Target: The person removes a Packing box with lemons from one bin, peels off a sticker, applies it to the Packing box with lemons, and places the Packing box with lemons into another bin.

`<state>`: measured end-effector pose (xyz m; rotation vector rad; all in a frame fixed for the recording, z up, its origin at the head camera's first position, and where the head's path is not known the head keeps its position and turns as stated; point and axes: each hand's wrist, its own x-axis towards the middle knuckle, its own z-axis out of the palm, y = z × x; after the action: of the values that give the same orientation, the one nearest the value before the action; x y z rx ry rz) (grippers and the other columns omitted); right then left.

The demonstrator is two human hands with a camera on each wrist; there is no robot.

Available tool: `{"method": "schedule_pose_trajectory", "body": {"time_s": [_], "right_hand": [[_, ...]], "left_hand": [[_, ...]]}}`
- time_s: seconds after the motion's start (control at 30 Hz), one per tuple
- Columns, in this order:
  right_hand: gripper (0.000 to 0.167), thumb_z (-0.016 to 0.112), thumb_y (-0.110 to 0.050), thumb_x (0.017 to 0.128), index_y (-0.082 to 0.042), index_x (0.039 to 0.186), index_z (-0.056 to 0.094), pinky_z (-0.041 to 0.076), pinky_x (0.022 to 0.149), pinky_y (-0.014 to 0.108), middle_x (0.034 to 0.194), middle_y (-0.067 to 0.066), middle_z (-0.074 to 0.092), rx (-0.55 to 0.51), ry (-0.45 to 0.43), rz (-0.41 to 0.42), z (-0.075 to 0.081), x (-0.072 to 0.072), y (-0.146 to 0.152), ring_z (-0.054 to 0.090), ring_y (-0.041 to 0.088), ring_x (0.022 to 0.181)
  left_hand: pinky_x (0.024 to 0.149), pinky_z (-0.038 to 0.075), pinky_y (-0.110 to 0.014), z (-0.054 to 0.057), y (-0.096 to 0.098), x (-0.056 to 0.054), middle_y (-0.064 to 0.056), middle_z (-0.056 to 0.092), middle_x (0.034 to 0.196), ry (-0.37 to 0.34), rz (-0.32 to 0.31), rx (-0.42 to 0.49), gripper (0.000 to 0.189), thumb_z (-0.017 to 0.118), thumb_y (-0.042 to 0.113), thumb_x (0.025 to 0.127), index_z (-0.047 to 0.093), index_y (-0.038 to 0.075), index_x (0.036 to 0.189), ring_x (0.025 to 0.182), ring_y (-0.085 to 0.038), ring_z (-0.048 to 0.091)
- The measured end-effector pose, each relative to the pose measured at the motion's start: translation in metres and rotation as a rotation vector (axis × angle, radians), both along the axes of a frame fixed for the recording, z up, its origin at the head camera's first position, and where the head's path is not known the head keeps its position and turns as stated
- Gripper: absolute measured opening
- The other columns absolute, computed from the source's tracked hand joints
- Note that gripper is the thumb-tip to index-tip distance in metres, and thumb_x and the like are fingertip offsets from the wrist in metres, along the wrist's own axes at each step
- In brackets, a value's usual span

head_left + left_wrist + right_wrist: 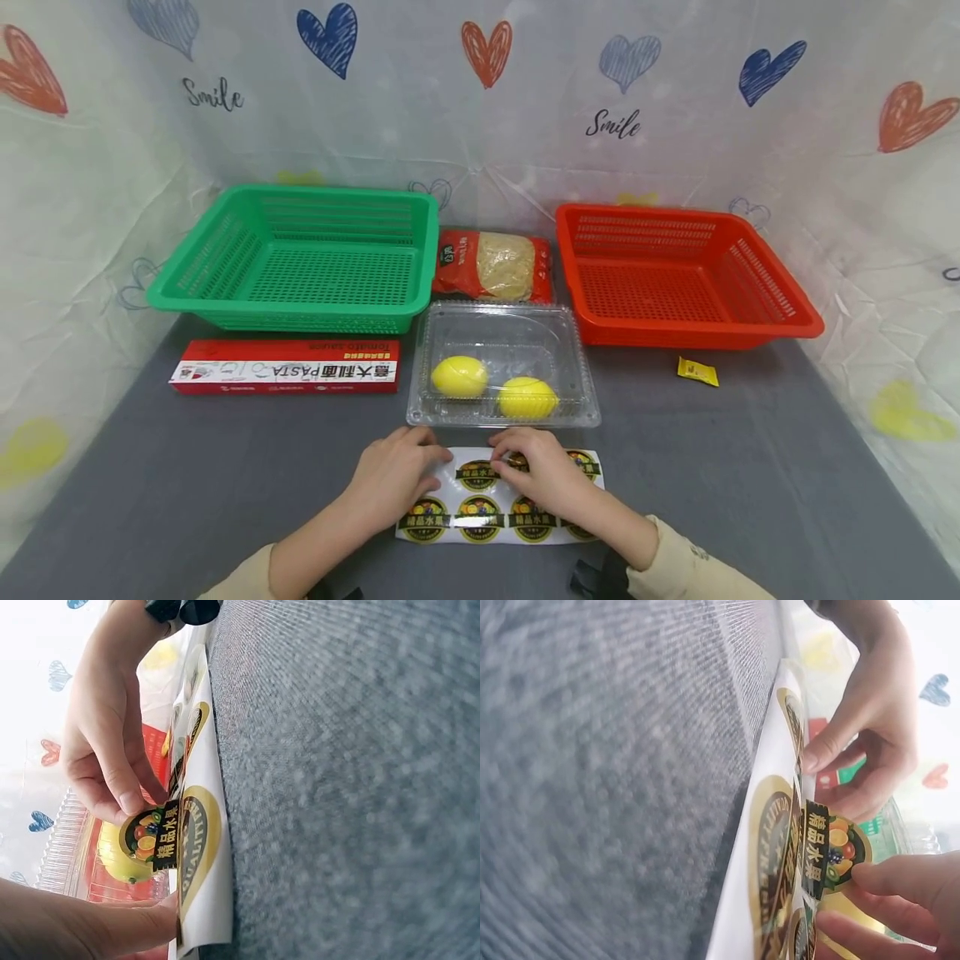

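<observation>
A white sheet of round black-and-gold fruit stickers lies on the grey table before me. My right hand pinches one sticker by its edge between thumb and finger. That sticker stands partly raised off the sheet, its lower part still against it, fruit picture showing in both wrist views. On the sheet's left part, my left hand rests with thumb and fingertips touching the paper. Just beyond both hands sits a clear plastic box with two yellow lemons inside.
A green basket stands at the back left, a red basket at the back right. Between them lies a red noodle bag. A pasta box is left of the clear box; a small yellow packet lies right.
</observation>
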<state>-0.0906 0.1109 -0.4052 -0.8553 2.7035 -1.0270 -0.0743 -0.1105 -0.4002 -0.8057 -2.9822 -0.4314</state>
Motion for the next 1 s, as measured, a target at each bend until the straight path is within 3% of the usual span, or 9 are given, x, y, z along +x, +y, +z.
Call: {"method": "schedule_pose_trajectory", "body": {"time_s": [0.43, 1.0], "right_hand": [[0.006, 0.065, -0.010, 0.084, -0.014, 0.081, 0.067, 0.051, 0.076, 0.030, 0.104, 0.005, 0.065, -0.051, -0.017, -0.023, 0.0024, 0.0055, 0.0039, 0.061, 0.017, 0.094], [0.005, 0.066, -0.011, 0.084, -0.012, 0.088, 0.068, 0.052, 0.073, 0.027, 0.094, 0.000, 0.066, -0.112, -0.050, -0.025, 0.0078, 0.0081, 0.0064, 0.063, 0.012, 0.084]], "left_hand": [[0.052, 0.044, -0.029, -0.0041, 0.0011, -0.0020, 0.003, 0.058, 0.090, 0.010, -0.001, -0.007, 0.027, 0.078, 0.022, 0.071, 0.071, 0.021, 0.097, 0.079, -0.017, 0.053], [0.053, 0.045, -0.032, -0.0049, 0.0021, 0.0010, 0.002, 0.059, 0.092, 0.096, 0.007, -0.025, 0.026, 0.076, 0.024, 0.073, 0.071, 0.022, 0.099, 0.080, -0.018, 0.054]]}}
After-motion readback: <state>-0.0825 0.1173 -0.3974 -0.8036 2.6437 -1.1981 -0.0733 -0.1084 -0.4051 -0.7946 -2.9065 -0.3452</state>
